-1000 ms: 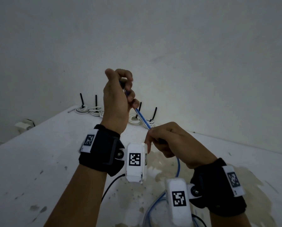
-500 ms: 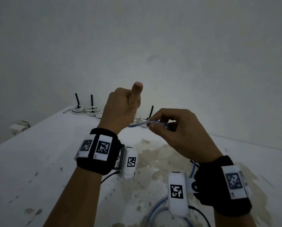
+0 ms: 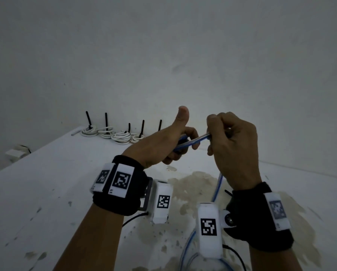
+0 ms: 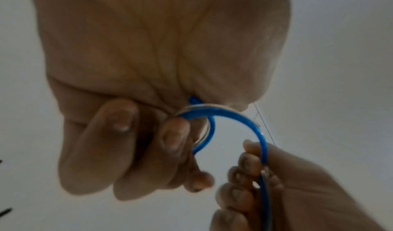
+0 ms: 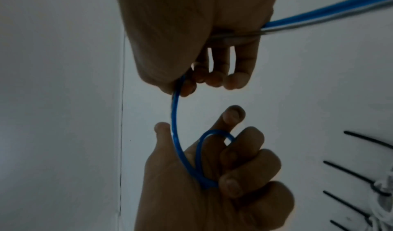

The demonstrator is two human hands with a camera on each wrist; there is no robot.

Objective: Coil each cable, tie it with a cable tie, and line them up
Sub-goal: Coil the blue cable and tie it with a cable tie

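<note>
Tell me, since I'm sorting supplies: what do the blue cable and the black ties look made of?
Blue cable: likely glossy plastic jacket; it glints and bends smoothly between both hands. Black ties: probably stiff matte plastic, their tails standing upright from the white coils.

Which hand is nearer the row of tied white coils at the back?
Left. The left hand is raised in front of the right end of the white coils; the right hand is farther right, both gripping the blue cable.
</note>
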